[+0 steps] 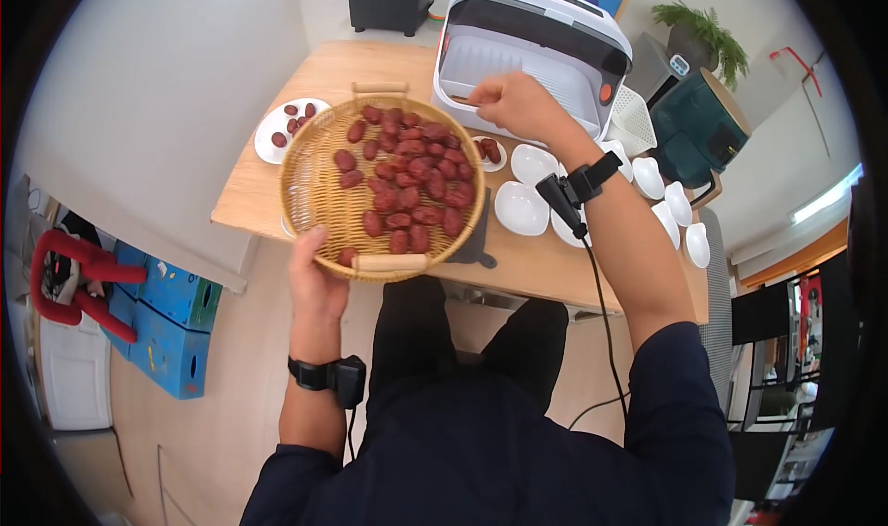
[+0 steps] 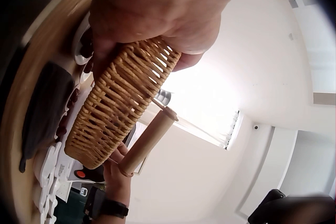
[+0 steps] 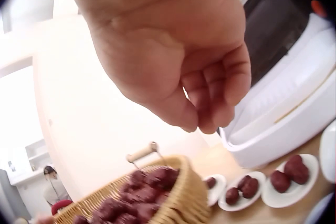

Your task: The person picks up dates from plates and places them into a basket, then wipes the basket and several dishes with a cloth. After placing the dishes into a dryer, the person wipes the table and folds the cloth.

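Observation:
My left hand (image 1: 319, 281) grips the near-left rim of a round woven basket (image 1: 310, 179), which holds many dark red dates (image 1: 407, 170). In the left wrist view the hand (image 2: 157, 14) holds the tilted basket (image 2: 113, 108) by its edge. To the basket's right, my right hand (image 1: 523, 108) hovers by the front of a white appliance. Seen in the right wrist view, its fingers (image 3: 212, 92) are curled toward the thumb, with nothing visible between them. Below it, small white dishes (image 3: 278, 199) hold a few dates each.
A white plate (image 1: 268, 142) with several dates lies left of the basket. The open white appliance (image 1: 444, 73) stands at the back. Several white bowls (image 1: 521, 209) line the wooden table (image 1: 342, 59) at the right, near a dark green appliance (image 1: 689, 119). A grey cloth (image 1: 474, 248) lies partly beneath the basket.

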{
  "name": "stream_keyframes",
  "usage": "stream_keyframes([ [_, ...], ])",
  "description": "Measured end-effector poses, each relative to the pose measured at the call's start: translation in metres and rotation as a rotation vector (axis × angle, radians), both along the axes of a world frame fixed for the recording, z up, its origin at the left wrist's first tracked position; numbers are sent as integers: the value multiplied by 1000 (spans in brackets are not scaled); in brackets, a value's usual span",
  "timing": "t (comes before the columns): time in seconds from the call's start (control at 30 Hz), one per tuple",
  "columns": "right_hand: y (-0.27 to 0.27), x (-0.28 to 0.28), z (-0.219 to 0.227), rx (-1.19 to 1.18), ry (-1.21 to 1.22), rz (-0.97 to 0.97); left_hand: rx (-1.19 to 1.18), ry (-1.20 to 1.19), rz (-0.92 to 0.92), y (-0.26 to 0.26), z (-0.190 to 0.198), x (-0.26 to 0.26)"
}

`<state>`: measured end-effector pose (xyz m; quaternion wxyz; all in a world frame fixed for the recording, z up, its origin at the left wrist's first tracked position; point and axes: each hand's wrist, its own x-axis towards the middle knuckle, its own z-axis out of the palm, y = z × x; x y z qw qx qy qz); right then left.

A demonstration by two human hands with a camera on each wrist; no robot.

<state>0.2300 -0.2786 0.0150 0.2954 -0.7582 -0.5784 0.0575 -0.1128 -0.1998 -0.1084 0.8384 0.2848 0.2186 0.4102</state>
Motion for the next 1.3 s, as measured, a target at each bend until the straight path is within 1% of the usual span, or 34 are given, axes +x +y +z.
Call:
stream_keyframes([
  [0.07, 0, 12, -22, -221, -189, -68, 14, -15, 22, 9, 2, -13],
  [0.1, -1, 6, -27, -297, -206, -101, 21, -4, 76, 11, 6, -17],
  [0.13, -2, 8, -38, -296, -207, -99, 26, 6, 132, 13, 8, -20],
  [0.17, -2, 12, -53, -308, -276, -98, 18, 5, 154, 15, 6, -21],
  [0.2, -1, 13, -66, -321, -345, -94, 16, 5, 162, 16, 6, -24],
  [0.27, 0, 16, -79, -296, -369, -100, 14, -6, 180, 14, 8, -25],
  [0.33, 8, 17, -84, -453, -434, -160, 8, -16, 174, 16, 6, -28],
  [0.53, 20, 12, -91, -452, -454, -203, -1, -47, 116, 18, -1, -27],
  [0.67, 22, 8, -91, -463, -440, -200, -8, -38, 102, 17, 0, -23],
  [0.77, 24, 7, -92, -435, -442, -171, -4, -30, 72, 24, -11, -26],
  [0.83, 26, 1, -84, -508, -378, -234, -16, -16, 71, 23, -8, -25],
  [0.87, 28, 0, -82, -508, -378, -232, -27, -2, 65, 22, -6, -25],
  [0.93, 33, 1, -80, -662, -350, -297, -16, -17, 66, 22, -7, -23],
  [1.07, 33, 4, -88, -629, -348, -306, -6, -59, 59, 22, -8, -22],
  [1.13, 31, 3, -91, -526, -334, -283, -5, -55, 50, 25, -14, -23],
  [1.3, 27, 1, -84, -540, -308, -288, -9, -47, 41, 24, -11, -22],
])
